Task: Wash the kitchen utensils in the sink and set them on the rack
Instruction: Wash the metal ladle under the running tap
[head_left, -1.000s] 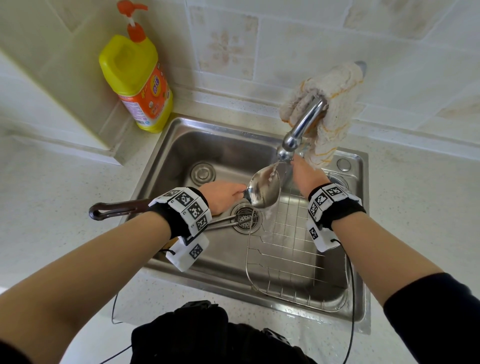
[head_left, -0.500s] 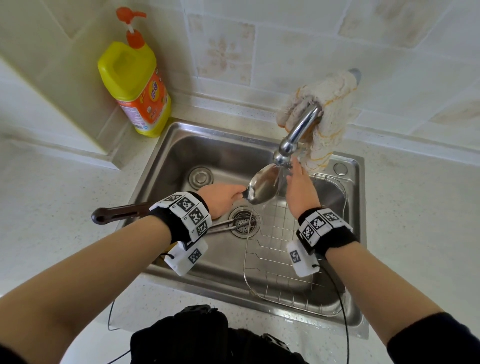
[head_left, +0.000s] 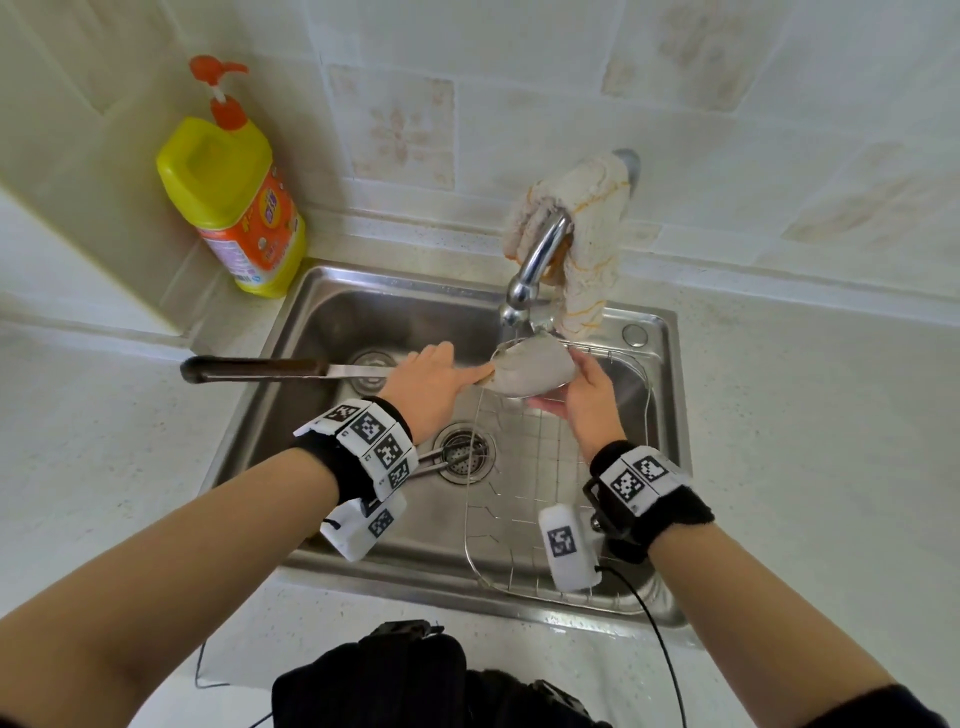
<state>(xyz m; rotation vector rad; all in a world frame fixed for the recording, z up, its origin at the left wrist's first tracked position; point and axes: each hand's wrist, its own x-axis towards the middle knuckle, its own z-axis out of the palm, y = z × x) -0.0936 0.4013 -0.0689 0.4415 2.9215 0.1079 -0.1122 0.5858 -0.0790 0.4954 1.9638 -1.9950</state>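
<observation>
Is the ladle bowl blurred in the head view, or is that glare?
Head view: the ladle looks smeared at its bowl under the faucet, likely motion blur or water, not glare; same view, the sink rim bows from wide-angle distortion.

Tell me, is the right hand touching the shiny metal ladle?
Touching: head view shows the right hand cupping the bowl of the shiny metal ladle.

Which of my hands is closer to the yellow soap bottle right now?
Left. The left hand, gripping the ladle, is over mid-sink, right of the soap bottle; the right hand, holding a cloth below the tap, is farther right.
</observation>
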